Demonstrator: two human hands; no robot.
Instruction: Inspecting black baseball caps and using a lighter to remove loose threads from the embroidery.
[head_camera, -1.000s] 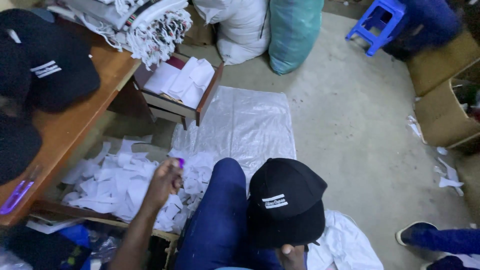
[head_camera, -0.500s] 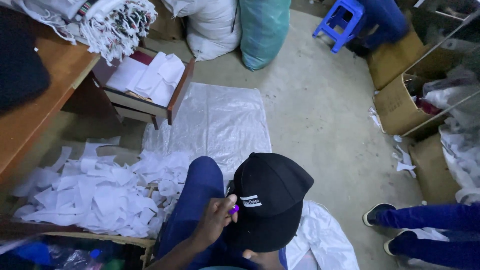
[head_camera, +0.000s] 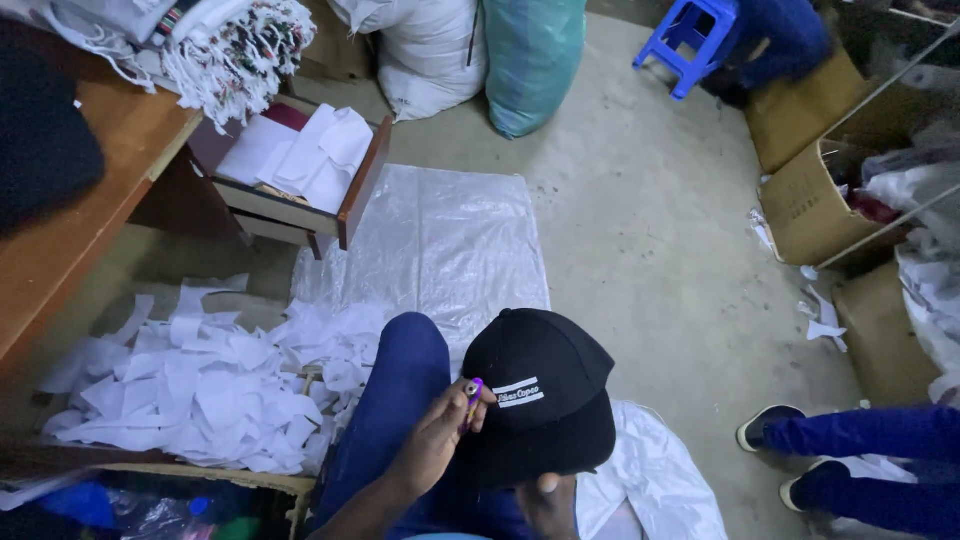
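The left hand (head_camera: 430, 445) pinches a small purple lighter (head_camera: 472, 392) against the front of a black cap (head_camera: 545, 395), which rests over the person's blue-trousered knee (head_camera: 400, 390). The right hand (head_camera: 550, 500) appears to grip the cap's lower edge, though it is mostly hidden. White paper scraps (head_camera: 200, 380) lie just beside the knee.

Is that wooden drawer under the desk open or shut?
Open. The drawer is pulled out from the desk, and white fabric pieces lie visible inside it.

Paper scraps (head_camera: 200, 385) lie left of the cap (head_camera: 545, 395), apparently on the floor.
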